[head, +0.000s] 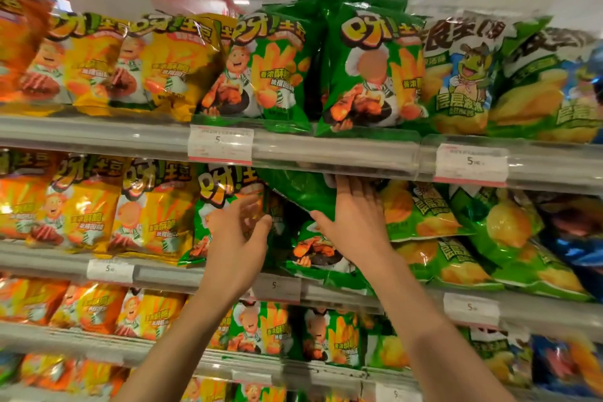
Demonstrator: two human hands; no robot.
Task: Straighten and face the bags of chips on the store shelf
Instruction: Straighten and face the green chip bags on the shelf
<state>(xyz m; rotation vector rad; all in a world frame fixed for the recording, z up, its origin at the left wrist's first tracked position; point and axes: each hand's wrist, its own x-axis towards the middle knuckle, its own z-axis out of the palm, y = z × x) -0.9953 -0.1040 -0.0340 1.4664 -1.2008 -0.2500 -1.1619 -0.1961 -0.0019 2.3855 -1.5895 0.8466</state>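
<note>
Green chip bags fill the middle of the second shelf. One green bag (298, 191) lies tilted there, its top leaning back under the shelf rail above. My right hand (350, 215) lies against this bag's right side, fingers straight and pointing up, thumb on its lower edge. My left hand (239, 232) is just left of it with fingers loosely curled, in front of an upright green bag (217, 206); whether it touches that bag is unclear. A lower green bag (313, 251) shows between my hands.
The top shelf holds upright green bags (368, 68), yellow bags (163, 65) to the left and green wavy-chip bags (456, 75) to the right. Price tags (220, 144) hang on the clear shelf rails (336, 153). More yellow, orange and green bags fill lower shelves.
</note>
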